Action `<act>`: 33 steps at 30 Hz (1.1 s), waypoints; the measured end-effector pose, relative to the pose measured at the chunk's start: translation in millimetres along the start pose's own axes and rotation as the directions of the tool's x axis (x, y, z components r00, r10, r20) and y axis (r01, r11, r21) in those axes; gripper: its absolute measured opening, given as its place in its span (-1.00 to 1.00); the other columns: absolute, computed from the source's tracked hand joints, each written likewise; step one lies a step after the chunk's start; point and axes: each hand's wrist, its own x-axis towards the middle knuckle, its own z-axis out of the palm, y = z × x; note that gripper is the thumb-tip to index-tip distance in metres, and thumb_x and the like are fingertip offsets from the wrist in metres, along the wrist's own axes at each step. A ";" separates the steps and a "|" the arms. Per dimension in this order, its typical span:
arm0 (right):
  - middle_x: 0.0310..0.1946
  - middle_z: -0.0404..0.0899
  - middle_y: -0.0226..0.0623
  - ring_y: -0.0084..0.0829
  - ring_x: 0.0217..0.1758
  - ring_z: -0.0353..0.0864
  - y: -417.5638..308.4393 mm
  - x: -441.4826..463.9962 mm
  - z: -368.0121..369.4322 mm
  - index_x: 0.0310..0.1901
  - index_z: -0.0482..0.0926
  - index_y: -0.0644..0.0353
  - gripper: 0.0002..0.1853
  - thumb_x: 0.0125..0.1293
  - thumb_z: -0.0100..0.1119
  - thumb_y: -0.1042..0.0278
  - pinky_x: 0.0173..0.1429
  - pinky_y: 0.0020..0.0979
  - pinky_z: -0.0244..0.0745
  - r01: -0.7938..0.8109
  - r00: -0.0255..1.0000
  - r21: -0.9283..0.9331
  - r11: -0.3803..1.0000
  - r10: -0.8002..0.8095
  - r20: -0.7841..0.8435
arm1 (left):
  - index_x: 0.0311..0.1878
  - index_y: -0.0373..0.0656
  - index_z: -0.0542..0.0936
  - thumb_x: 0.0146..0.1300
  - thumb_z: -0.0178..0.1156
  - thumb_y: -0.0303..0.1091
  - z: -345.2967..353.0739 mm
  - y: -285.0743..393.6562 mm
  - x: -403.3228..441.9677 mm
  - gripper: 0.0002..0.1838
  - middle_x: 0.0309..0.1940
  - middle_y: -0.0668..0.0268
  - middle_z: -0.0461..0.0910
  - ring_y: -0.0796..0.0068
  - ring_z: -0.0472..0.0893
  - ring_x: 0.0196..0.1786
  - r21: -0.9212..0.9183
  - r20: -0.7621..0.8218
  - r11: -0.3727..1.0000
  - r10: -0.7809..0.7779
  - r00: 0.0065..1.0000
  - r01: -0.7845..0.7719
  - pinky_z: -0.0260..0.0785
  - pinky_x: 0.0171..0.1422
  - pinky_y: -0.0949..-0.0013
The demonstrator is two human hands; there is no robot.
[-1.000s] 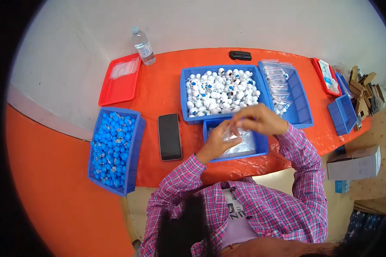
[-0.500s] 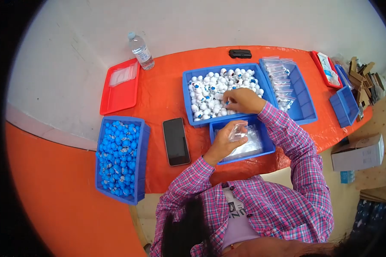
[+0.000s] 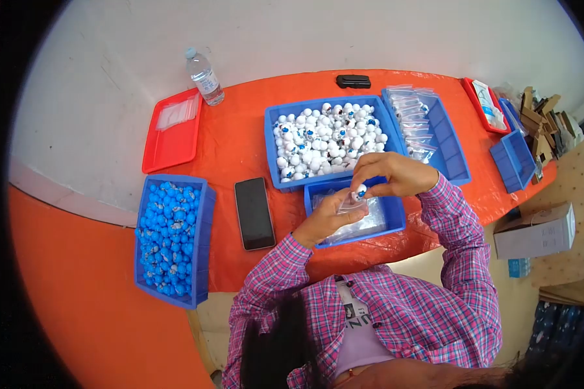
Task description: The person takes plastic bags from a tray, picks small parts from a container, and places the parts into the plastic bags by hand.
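My left hand point(image 3: 328, 217) is closed on a small clear plastic bag point(image 3: 350, 203), held above a small blue bin point(image 3: 393, 214) with clear bags lying in it. Between the fingertips of my right hand point(image 3: 396, 176) is a white ball point(image 3: 360, 191) with a blue mark, right at the mouth of the bag. Just behind the hands stands a wide blue bin point(image 3: 270, 154) full of white balls point(image 3: 318, 142), some with blue or dark markings. To its right, another blue bin point(image 3: 449, 139) holds a row of filled clear zip bags point(image 3: 412, 123).
A phone point(image 3: 254, 214) lies left of the hands. Blue balls point(image 3: 169, 236) fill a bin point(image 3: 203, 259) at far left. Behind it are a red tray point(image 3: 169, 155) with clear bags and a water bottle point(image 3: 206, 78). A black object point(image 3: 353, 82) lies at the back.
My right hand has come out of the white-ball bin toward me, carrying a ball to the bag in my left hand. The whole view has shifted slightly.
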 end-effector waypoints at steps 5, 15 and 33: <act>-0.19 0.63 -0.33 -0.34 -0.15 0.56 12.9 2.5 2.2 -0.17 0.69 0.13 -0.75 0.06 0.43 0.47 0.02 -0.35 0.46 -0.004 0.999 -0.006 1.000 0.004 0.049 | 0.20 -0.18 0.45 0.27 0.24 -0.43 -0.7 -3.2 -0.2 -0.58 -0.04 0.16 0.61 0.39 0.61 0.01 0.040 -0.012 0.999 -0.015 1.000 0.015 0.40 0.14 0.43; -0.27 0.64 -0.32 -0.37 -0.38 0.59 58.5 61.7 12.5 -0.19 0.68 0.11 -0.82 0.15 0.33 0.36 -0.22 -0.38 0.48 -0.202 0.970 -0.229 0.952 0.162 -0.181 | 0.24 -0.22 0.46 0.32 0.19 -0.45 3.2 -0.9 1.5 -0.58 0.04 0.18 0.59 0.40 0.61 0.06 0.131 -0.011 0.991 -0.025 1.000 0.027 0.42 0.16 0.45; -0.28 0.66 -0.35 -0.48 -0.35 0.56 9.7 16.1 -6.5 -0.18 0.66 0.13 -0.75 0.05 0.40 0.41 -0.23 -0.43 0.47 -0.162 0.974 0.126 0.979 0.179 -0.138 | 0.15 -0.25 0.53 0.31 0.23 -0.36 2.2 3.5 -0.1 -0.63 0.04 0.18 0.61 0.45 0.61 -0.04 0.135 -0.014 0.991 0.002 1.000 0.000 0.42 0.06 0.47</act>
